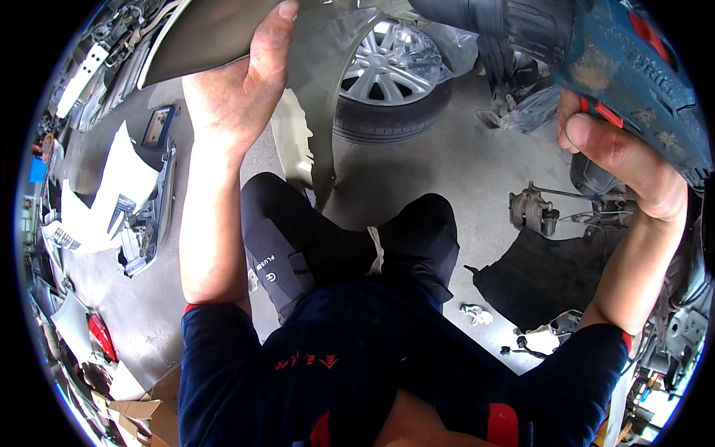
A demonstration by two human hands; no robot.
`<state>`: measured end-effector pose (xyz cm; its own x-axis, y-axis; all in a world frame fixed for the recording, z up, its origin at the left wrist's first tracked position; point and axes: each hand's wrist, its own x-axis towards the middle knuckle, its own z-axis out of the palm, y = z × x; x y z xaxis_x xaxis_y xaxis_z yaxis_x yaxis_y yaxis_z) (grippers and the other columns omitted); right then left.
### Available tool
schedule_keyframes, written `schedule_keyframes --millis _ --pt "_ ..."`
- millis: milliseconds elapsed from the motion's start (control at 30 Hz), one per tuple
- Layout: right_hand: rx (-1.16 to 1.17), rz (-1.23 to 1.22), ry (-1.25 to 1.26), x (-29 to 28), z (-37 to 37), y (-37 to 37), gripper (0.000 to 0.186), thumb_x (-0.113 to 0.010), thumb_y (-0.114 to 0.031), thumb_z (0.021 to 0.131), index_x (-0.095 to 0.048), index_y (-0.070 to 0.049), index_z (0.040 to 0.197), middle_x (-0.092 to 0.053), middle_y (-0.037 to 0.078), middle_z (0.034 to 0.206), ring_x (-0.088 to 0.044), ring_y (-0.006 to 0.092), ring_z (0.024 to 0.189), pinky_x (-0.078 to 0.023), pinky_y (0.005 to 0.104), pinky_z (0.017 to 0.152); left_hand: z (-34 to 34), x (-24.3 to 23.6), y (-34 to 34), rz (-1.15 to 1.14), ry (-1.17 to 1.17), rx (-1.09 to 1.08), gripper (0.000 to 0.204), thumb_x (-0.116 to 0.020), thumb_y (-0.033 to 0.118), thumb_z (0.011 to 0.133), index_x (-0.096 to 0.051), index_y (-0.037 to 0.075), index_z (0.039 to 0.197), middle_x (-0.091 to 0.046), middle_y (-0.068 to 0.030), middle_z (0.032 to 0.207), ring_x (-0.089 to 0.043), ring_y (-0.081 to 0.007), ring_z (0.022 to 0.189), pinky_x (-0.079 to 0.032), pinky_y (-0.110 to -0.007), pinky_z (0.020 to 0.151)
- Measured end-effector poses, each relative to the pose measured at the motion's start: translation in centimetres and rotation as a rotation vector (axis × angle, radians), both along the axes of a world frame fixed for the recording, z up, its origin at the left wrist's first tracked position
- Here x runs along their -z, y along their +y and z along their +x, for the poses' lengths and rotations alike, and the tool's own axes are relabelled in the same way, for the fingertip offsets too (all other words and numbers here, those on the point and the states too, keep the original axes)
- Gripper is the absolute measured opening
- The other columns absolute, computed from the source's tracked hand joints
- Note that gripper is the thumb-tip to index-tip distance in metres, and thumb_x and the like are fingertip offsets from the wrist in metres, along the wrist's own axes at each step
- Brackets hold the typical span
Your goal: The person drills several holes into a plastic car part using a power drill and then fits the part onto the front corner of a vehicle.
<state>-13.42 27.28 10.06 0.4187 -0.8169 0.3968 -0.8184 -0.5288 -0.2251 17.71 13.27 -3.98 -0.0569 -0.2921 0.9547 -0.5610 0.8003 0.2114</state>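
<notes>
My left hand (pixel 227 100) grips a dark grey-olive panel (pixel 186 41) with a pale edge at top left, thumb pressed on its face. My right hand (pixel 625 164) is wrapped round a large blue-and-black power drill (pixel 611 63) at top right, with fingertips by its red trigger. The drill's front end runs out past the top of the view. Between my hands hangs a large curved olive car body panel (pixel 326 171), with a torn-edged cream piece (pixel 290 127) beside it. Behind it lies an alloy wheel with a tyre (pixel 391 127), partly under clear plastic.
White body parts (pixel 104 208) lie on the grey floor at my left, near cardboard (pixel 141 410) and other parts. At my right are a metal mechanical part (pixel 529 212), a dark sheet (pixel 532 276), wiring (pixel 525 346) and crumpled plastic (pixel 521 108). My bent knees fill the middle.
</notes>
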Motion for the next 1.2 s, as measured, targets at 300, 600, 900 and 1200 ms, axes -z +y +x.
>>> schedule_keyframes --millis 300,600,900,1200 --pt "-0.032 -0.018 0.002 -0.1 0.7 -0.2 0.017 -0.082 -0.006 0.080 -0.074 -0.004 0.095 -0.072 0.004 0.085 -0.068 0.0160 0.077 -0.055 0.0306 0.071 1.7 6.3 -6.5 0.045 0.135 -0.022 0.013 -0.068 0.011 0.098 -0.071 0.000 0.104 -0.071 -0.0124 0.095 -0.067 -0.0275 0.084 -0.052 -0.037 0.079" --pt "-0.009 -0.033 0.009 0.2 0.1 -0.4 0.017 -0.082 -0.006 0.080 -0.073 -0.004 0.094 -0.071 0.004 0.084 -0.068 0.0161 0.077 -0.055 0.0308 0.070 0.2 -0.1 -0.3 0.013 -0.031 0.016 0.012 -0.067 0.011 0.098 -0.071 0.001 0.102 -0.071 -0.0126 0.094 -0.067 -0.0279 0.084 -0.052 -0.038 0.079" --pt "-0.019 -0.051 0.016 0.4 0.2 -0.5 0.017 -0.082 -0.007 0.079 -0.073 -0.004 0.093 -0.071 0.003 0.084 -0.068 0.0162 0.076 -0.055 0.0310 0.070 0.0 0.0 -0.2 0.031 0.007 0.038 0.013 -0.068 0.011 0.098 -0.071 0.001 0.104 -0.071 -0.0132 0.096 -0.067 -0.0284 0.086 -0.053 -0.038 0.080" --pt "-0.022 -0.070 0.021 0.4 0.3 -0.5 0.016 -0.082 -0.007 0.079 -0.073 -0.004 0.092 -0.071 0.003 0.083 -0.067 0.0163 0.075 -0.055 0.0312 0.069 -0.3 0.0 -0.3 0.030 0.035 0.012 0.013 -0.068 0.011 0.098 -0.071 0.000 0.103 -0.071 -0.0133 0.095 -0.067 -0.0286 0.085 -0.052 -0.038 0.079"
